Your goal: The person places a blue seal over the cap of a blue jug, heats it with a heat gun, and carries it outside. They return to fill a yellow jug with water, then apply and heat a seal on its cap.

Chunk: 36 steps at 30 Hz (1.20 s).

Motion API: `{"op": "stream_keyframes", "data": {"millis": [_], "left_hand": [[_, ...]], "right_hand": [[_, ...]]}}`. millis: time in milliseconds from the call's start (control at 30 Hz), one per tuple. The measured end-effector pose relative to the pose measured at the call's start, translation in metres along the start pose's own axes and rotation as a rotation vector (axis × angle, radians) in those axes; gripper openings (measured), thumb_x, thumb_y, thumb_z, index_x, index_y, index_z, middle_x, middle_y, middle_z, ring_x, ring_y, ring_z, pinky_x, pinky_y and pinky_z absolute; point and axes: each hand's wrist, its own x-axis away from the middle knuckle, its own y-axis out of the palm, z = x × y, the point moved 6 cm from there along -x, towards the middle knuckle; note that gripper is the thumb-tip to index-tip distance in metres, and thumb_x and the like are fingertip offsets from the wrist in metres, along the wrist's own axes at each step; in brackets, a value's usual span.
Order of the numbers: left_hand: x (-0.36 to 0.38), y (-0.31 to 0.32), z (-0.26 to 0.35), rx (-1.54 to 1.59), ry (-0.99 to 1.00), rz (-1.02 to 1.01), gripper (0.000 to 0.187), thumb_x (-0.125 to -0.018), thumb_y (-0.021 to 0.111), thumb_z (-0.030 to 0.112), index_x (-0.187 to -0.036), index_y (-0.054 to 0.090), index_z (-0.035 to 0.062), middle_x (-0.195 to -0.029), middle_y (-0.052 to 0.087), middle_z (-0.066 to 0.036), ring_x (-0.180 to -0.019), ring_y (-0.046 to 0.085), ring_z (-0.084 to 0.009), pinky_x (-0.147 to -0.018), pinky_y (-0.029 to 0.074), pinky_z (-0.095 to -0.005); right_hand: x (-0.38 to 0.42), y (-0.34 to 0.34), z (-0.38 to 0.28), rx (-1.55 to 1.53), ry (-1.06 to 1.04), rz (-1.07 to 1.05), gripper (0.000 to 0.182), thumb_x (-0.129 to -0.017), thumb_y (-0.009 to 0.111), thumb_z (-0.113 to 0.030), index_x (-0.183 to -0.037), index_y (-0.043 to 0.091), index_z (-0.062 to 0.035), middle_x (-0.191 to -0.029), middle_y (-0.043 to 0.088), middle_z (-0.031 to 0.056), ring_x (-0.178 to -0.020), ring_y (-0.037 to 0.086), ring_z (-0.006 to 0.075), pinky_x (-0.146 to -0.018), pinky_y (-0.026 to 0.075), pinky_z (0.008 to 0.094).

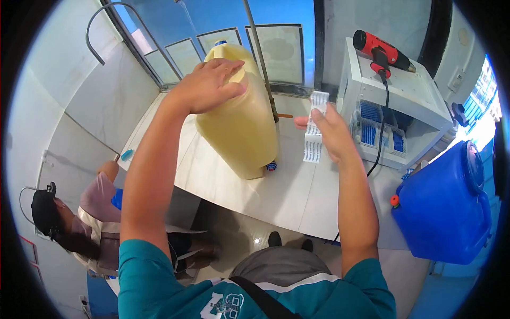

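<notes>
A large pale yellow plastic jug (241,130) stands on the counter before me, with a small blue cap (220,42) at its far top and a dark blue fitting (271,166) low on its near side. My left hand (215,85) is at the jug's top, thumb and fingers curved around a pale round part (237,77) that looks like its lid; the palm hides some of it. To the right of the jug, my right hand (329,130) holds up a white strip of printed labels (313,146) between thumb and fingers.
A red heat gun (382,53) lies on a white shelf unit (398,90), its black cord hanging down. Blue items fill baskets (369,133) inside. A blue jerrycan (443,204) stands at the right. Another person (98,228) is at the left. A metal pole (260,53) rises behind the jug.
</notes>
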Motion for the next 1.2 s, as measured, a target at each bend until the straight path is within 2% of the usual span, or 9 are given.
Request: {"op": "stream_keyframes", "data": {"millis": [200, 300, 433, 700, 767, 833, 1000, 1133, 1200], "left_hand": [[-0.003, -0.008, 0.0, -0.079, -0.314, -0.009, 0.093, -0.082, 0.053, 0.067, -0.157, 0.033, 0.0153, -0.16, 0.034, -0.013, -0.143, 0.034, -0.0394, -0.117, 0.032, -0.0469], [-0.001, -0.02, -0.004, -0.119, 0.167, -0.14, 0.091, -0.082, 0.067, 0.051, -0.154, 0.035, 0.0065, -0.157, 0.034, -0.021, -0.146, 0.031, -0.0375, -0.121, 0.025, -0.0456], [-0.003, -0.011, -0.001, 0.093, 0.33, -0.108, 0.091, -0.082, 0.066, 0.053, -0.154, 0.035, 0.0064, -0.157, 0.034, -0.021, -0.147, 0.029, -0.0371, -0.12, 0.026, -0.0449], [0.003, 0.002, 0.005, 0.003, -0.253, 0.026, 0.09, -0.084, 0.055, 0.062, -0.154, 0.037, 0.0097, -0.157, 0.034, -0.023, -0.143, 0.035, -0.0416, -0.117, 0.031, -0.0471], [-0.006, 0.0, 0.016, -0.042, -0.355, -0.022, 0.091, -0.084, 0.054, 0.064, -0.154, 0.036, 0.0094, -0.157, 0.034, -0.023, -0.142, 0.035, -0.0427, -0.117, 0.032, -0.0475], [-0.001, -0.001, 0.013, -0.086, -0.457, -0.066, 0.092, -0.084, 0.052, 0.066, -0.155, 0.036, 0.0091, -0.157, 0.033, -0.024, -0.141, 0.036, -0.0438, -0.116, 0.032, -0.048], [-0.002, -0.002, -0.002, -0.101, -0.114, -0.1, 0.094, -0.087, 0.05, 0.068, -0.156, 0.03, 0.0077, -0.156, 0.033, -0.024, -0.143, 0.033, -0.0446, -0.118, 0.03, -0.048], [-0.012, -0.008, -0.016, 0.023, 0.0, -0.106, 0.099, -0.085, 0.054, 0.072, -0.156, 0.03, 0.0074, -0.156, 0.034, -0.024, -0.145, 0.032, -0.0426, -0.117, 0.033, -0.0502], [-0.01, -0.034, -0.016, 0.259, 0.088, 0.192, 0.098, -0.087, 0.063, 0.065, -0.155, 0.03, 0.0035, -0.156, 0.034, -0.024, -0.147, 0.03, -0.0389, -0.118, 0.03, -0.0492]], "right_hand": [[0.007, -0.001, -0.029, 0.277, -0.13, -0.037, 0.045, -0.106, 0.048, -0.027, -0.139, 0.045, 0.0036, -0.126, 0.066, 0.0178, -0.123, 0.06, 0.023, -0.102, 0.045, 0.0344], [0.021, -0.022, -0.034, 0.618, -0.33, 0.039, 0.041, -0.105, 0.052, -0.027, -0.133, 0.055, 0.0033, -0.127, 0.066, 0.0156, -0.119, 0.061, 0.0226, -0.102, 0.043, 0.0337], [0.035, -0.03, -0.029, 0.585, -0.207, 0.06, 0.036, -0.1, 0.059, -0.027, -0.127, 0.062, -0.0021, -0.114, 0.07, 0.0129, -0.11, 0.063, 0.0231, -0.107, 0.039, 0.0352], [0.029, -0.013, -0.008, 0.686, -0.123, -0.008, 0.028, -0.095, 0.065, -0.022, -0.109, 0.066, 0.0014, -0.096, 0.071, 0.0092, -0.094, 0.063, 0.0155, -0.086, 0.048, 0.0322], [0.031, -0.009, -0.023, 0.905, -0.233, 0.129, 0.023, -0.095, 0.064, -0.028, -0.106, 0.068, -0.008, -0.097, 0.072, 0.0063, -0.096, 0.066, 0.0241, -0.11, 0.024, 0.0491], [0.031, 0.0, -0.034, 0.902, -0.268, 0.14, 0.024, -0.094, 0.064, -0.028, -0.106, 0.068, -0.0075, -0.096, 0.071, 0.0076, -0.093, 0.065, 0.0255, -0.106, 0.03, 0.0477], [-0.004, 0.005, -0.061, 0.801, -0.342, 0.158, 0.029, -0.094, 0.063, -0.03, -0.106, 0.067, -0.0039, -0.094, 0.07, 0.0102, -0.084, 0.064, 0.0274, -0.085, 0.046, 0.0404], [-0.064, 0.016, -0.088, 0.746, -0.27, 0.018, 0.028, -0.098, 0.063, -0.029, -0.105, 0.064, -0.0019, -0.089, 0.068, 0.007, -0.082, 0.06, 0.013, -0.075, 0.048, 0.0318], [-0.079, 0.034, -0.104, 0.743, -0.298, -0.047, 0.028, -0.099, 0.062, -0.029, -0.106, 0.064, -0.0021, -0.089, 0.066, 0.0043, -0.082, 0.059, 0.0112, -0.074, 0.048, 0.0309]]}}
